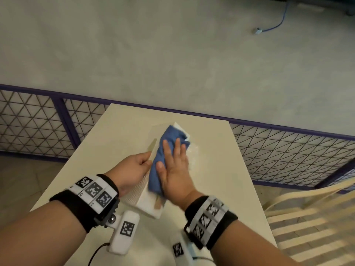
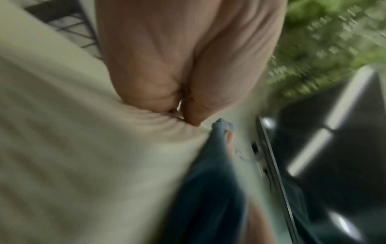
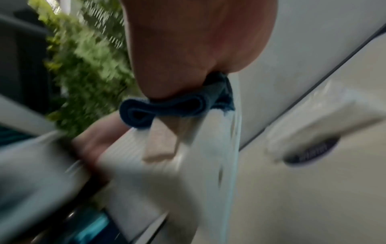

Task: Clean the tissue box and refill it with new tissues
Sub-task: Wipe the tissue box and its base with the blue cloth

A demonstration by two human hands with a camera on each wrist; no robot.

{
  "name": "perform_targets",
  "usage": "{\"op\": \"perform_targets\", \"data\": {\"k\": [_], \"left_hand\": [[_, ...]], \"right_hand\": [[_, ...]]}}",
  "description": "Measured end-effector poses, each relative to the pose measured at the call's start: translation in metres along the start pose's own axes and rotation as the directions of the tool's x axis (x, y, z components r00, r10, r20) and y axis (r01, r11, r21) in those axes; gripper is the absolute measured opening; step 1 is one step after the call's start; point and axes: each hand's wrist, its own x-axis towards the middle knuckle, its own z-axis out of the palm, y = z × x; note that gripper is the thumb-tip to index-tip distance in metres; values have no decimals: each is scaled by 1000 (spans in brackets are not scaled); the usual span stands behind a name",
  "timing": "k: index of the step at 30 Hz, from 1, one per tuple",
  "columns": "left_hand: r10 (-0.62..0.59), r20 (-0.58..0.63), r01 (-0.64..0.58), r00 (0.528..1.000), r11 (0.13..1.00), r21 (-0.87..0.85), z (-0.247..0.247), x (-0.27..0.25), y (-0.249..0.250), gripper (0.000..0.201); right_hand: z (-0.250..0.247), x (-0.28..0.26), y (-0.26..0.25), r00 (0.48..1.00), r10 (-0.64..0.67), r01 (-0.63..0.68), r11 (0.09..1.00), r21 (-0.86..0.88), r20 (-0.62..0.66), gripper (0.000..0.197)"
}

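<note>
A white tissue box (image 1: 143, 200) with tan strips on its top lies lengthwise on the white table (image 1: 221, 198). A blue cloth (image 1: 169, 137) is spread over the box top. My right hand (image 1: 173, 150) lies flat on the cloth with straight fingers, pressing it down. My left hand (image 1: 143, 160) grips the box's left edge, thumb on top. In the right wrist view the folded cloth (image 3: 167, 107) is squeezed between my palm (image 3: 188, 57) and the box (image 3: 146, 165). The left wrist view is blurred; it shows my fingers (image 2: 183, 107) on the box (image 2: 83, 148) beside the cloth (image 2: 208, 181).
A clear-wrapped tissue pack (image 1: 193, 150) lies on the table just right of the box, its dark oval label (image 3: 311, 153) showing. A purple-framed wire fence (image 1: 288, 146) runs behind the table. A cream slatted chair (image 1: 311, 217) stands at the right.
</note>
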Motion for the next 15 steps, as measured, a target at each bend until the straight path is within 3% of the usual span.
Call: {"op": "perform_targets", "data": {"k": [4,7,9,11,15], "left_hand": [[-72,-51,65,996,989,-130,-11,3,11,28],[-82,-8,79,997,976,-205,-15,1,14,30],[-38,26,42,999,983,-178,-12,-1,11,32],[16,33,-14,999,997,-79,-9,-3,5,34],[87,69,-96,994,986,137,-9,-10,-6,42]], "right_hand": [[33,-51,-13,978,-163,170,984,-46,130,59],[34,-53,-1,963,-242,252,965,-76,121,59],[28,-38,9,967,-247,251,966,-63,59,59],[20,-18,17,970,-225,221,974,-45,-95,59],[-16,24,17,965,-89,120,987,111,-248,66]]}}
